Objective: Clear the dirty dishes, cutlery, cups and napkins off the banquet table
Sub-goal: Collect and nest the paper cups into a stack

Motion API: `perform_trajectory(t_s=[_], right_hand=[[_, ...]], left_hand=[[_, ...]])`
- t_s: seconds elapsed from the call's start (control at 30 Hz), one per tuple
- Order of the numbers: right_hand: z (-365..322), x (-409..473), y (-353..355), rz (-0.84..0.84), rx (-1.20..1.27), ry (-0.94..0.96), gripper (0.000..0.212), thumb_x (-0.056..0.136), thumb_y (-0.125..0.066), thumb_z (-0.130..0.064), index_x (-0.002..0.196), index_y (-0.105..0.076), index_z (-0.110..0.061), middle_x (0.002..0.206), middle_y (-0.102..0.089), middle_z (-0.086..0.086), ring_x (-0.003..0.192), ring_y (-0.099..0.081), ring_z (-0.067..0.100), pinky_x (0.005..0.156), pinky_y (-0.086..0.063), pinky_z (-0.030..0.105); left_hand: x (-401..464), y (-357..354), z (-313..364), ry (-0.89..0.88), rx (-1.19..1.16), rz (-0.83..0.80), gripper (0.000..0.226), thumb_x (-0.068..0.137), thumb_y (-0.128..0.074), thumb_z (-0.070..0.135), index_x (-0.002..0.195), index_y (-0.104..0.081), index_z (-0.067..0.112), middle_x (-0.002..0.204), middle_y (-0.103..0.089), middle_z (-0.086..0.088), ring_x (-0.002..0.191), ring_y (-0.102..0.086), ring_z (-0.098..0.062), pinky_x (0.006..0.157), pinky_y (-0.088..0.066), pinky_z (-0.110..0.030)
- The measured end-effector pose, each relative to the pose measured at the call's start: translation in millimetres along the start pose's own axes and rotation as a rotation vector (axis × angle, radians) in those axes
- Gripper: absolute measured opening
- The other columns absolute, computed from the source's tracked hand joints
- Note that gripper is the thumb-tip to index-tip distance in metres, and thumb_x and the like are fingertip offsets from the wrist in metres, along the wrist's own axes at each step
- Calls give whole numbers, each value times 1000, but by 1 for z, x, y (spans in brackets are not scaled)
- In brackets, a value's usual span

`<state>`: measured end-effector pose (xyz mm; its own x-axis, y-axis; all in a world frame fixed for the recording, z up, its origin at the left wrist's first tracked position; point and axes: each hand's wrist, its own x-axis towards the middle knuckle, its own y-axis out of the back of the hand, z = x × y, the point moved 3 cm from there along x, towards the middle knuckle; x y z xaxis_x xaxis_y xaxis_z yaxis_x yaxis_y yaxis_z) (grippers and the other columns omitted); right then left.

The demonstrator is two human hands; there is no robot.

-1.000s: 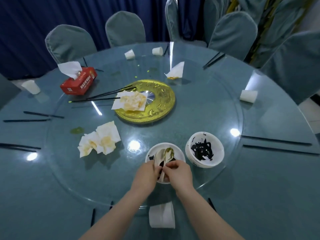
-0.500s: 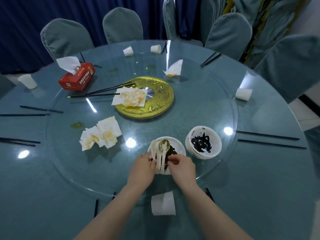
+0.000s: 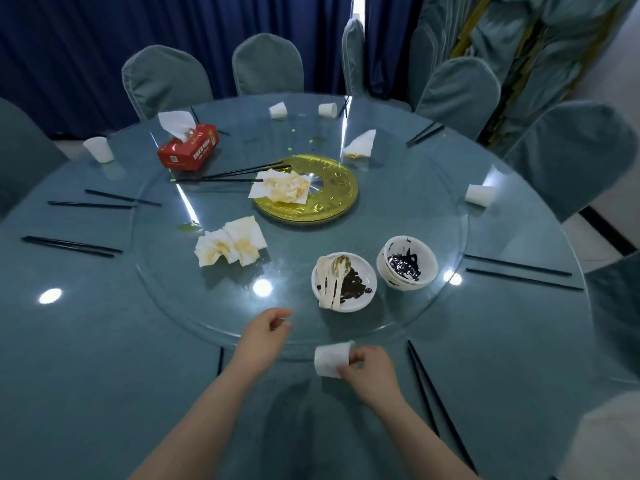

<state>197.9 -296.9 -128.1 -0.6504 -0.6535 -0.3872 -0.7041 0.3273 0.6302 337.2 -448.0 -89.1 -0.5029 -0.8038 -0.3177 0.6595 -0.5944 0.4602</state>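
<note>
A white paper cup (image 3: pixel 331 360), lying on its side near the table's front edge, is pinched at its open end by the fingers of the right hand (image 3: pixel 369 374). The left hand (image 3: pixel 265 332) is held just above the rim of the glass turntable (image 3: pixel 398 209) with its fingers loosely curled and nothing in them.

Beyond the hands, on the turntable, a white plate (image 3: pixel 344 286) smeared with dark sauce is seen, with several white plastic spoons (image 3: pixel 330 280) laid together across its left part (one bowl is stained greenish). Just to its right, a stack of white bowls (image 3: pixel 408 263) is set, the top one streaked with the same dark sauce. A cluster of stained napkins (image 3: pixel 230 244) is spread left of the plate, another stained napkin (image 3: pixel 281 187) is draped over the edge of a gold centre disc (image 3: pixel 332 206), and a folded one (image 3: pixel 361 145) lies farther back.

A red tissue box (image 3: pixel 188 150) is placed at the far left of the turntable, with black chopsticks (image 3: pixel 235 174) scattered between it and the gold disc. More chopstick pairs are laid round the teal table (image 3: pixel 86 341): one pair (image 3: pixel 436 400) just right of the right hand, others at the left (image 3: pixel 69 245) and right (image 3: pixel 519 271) edges. Further paper cups are left near the rim, one upright at far left (image 3: pixel 98 149), one tipped over at right (image 3: pixel 480 195), two at the back (image 3: pixel 303 109). Covered chairs (image 3: pixel 166 81) are ranged around the far side.
</note>
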Motion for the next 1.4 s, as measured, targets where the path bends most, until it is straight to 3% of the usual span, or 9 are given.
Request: perform_trajectory(t_s=[0.1, 0.13, 0.27, 0.43, 0.53, 0.67, 0.9, 1.1, 1.4], right_hand=[[-23, -8, -3, 19, 117, 120, 2, 75, -74, -15, 74, -72, -16, 116, -60, 4, 113, -50, 11, 86, -34, 16], [-32, -11, -4, -10, 150, 151, 10, 75, -73, -13, 68, -68, -19, 117, -60, 3, 116, -49, 9, 91, -36, 18], [-73, -20, -20, -136, 318, 293, 3, 76, -73, -9, 74, -70, -8, 103, -70, -3, 97, -66, 15, 86, -52, 33], [-120, -46, -52, -263, 382, 347, 42, 69, -82, -18, 97, -52, -29, 103, -59, -17, 93, -61, 3, 64, -45, 7], [-144, -74, -72, -373, 370, 410, 64, 68, -84, -18, 118, -46, -31, 110, -57, -14, 92, -60, -1, 66, -46, 6], [-171, -117, -92, -447, 320, 491, 70, 69, -83, -24, 131, -49, -24, 120, -57, -12, 98, -60, 1, 79, -51, 15], [-207, -220, -142, -544, 291, 623, 61, 75, -80, -25, 129, -52, -23, 112, -60, -21, 96, -62, -5, 73, -51, 11], [-233, -301, -192, -554, 413, 615, 28, 90, -64, -15, 118, -60, -14, 120, -65, 6, 106, -61, 14, 98, -48, 33], [-275, -330, -241, -578, 406, 606, 12, 92, -62, -20, 98, -65, -30, 109, -69, -3, 106, -63, 14, 90, -50, 29]], left_hand=[[-20, 13, -7, -40, -65, -47, 32, 89, -61, 5, 118, -60, 18, 105, -65, 1, 101, -60, -14, 78, -44, -13], [-26, 18, -9, -50, -66, -91, 38, 86, -64, 2, 121, -59, 18, 107, -64, 1, 103, -60, -14, 78, -44, -9], [-48, 49, -17, -82, 17, -206, 63, 79, -74, 6, 134, -51, 26, 125, -59, 10, 116, -52, 0, 83, -39, -3], [-93, 91, -27, -160, 167, 20, 76, 70, -82, 15, 133, -44, 32, 127, -42, 17, 116, -42, 4, 85, -25, 6], [-123, 114, -33, -231, 219, 167, 69, 69, -82, 15, 128, -49, 28, 121, -45, 16, 113, -44, 0, 86, -24, 5], [-167, 152, -47, -202, 271, 321, 57, 70, -81, 28, 123, -57, 28, 117, -57, 15, 107, -53, -3, 89, -39, -15], [-280, 218, -96, -196, 92, 490, 52, 68, -83, 25, 113, -59, 34, 108, -62, 18, 101, -57, -2, 88, -45, -22], [-384, 286, -158, -152, -53, 649, 49, 67, -84, 22, 108, -60, 37, 105, -66, 18, 97, -61, 1, 85, -49, -23], [-449, 372, -226, -87, -238, 848, 43, 76, -79, 23, 110, -56, 38, 104, -64, 21, 92, -60, 7, 64, -46, -6]])
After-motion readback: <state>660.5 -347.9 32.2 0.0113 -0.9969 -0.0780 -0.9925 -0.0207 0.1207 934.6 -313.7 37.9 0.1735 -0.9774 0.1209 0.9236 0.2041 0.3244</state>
